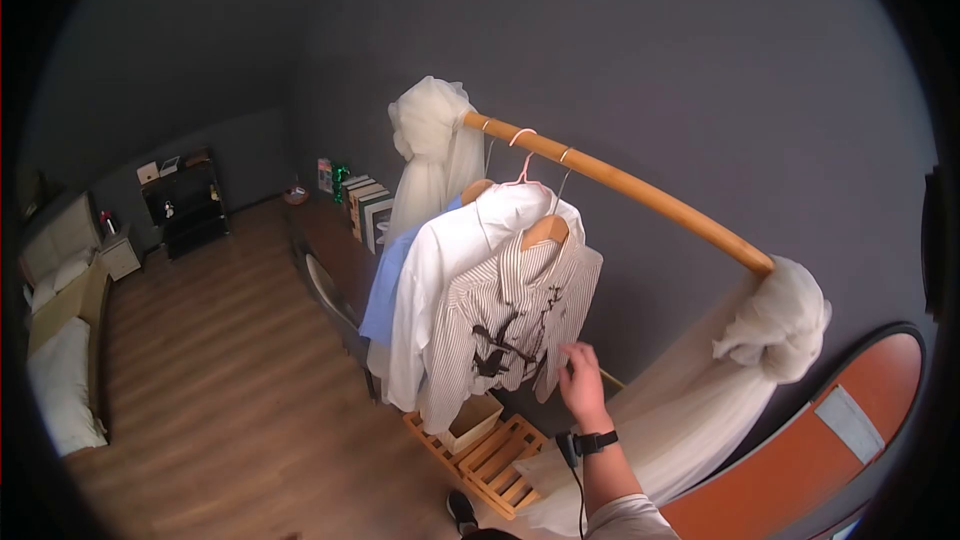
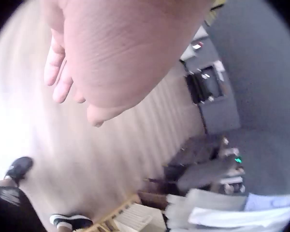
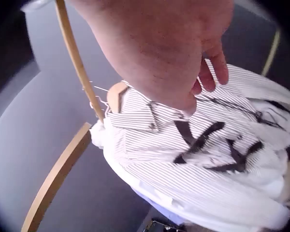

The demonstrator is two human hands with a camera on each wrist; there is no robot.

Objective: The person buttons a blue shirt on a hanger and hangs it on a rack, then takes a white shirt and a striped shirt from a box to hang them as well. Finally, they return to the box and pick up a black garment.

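A striped button shirt (image 1: pixel 530 280) with dark printed figures hangs on a wooden hanger (image 1: pixel 546 231) from the wooden rod. My right hand (image 1: pixel 582 385) is beside its right-hand sleeve in the head view, fingers loosely bent. In the right wrist view the right hand (image 3: pixel 159 53) overlaps the upper part of the shirt, with nothing gripped in its fingers. Behind it hang a white shirt (image 1: pixel 430 255) and a blue garment (image 1: pixel 388 290). My left hand (image 2: pixel 121 53) appears only in the left wrist view, hanging over the floor with relaxed fingers and holding nothing.
The wooden rod (image 1: pixel 640 190) slopes down to the right, with sheer white fabric (image 1: pixel 775 325) knotted at its end. Below the shirts are a slatted wooden rack (image 1: pixel 500 460) and a box (image 1: pixel 470 427). An oval mirror (image 1: pixel 830 440) leans at the right.
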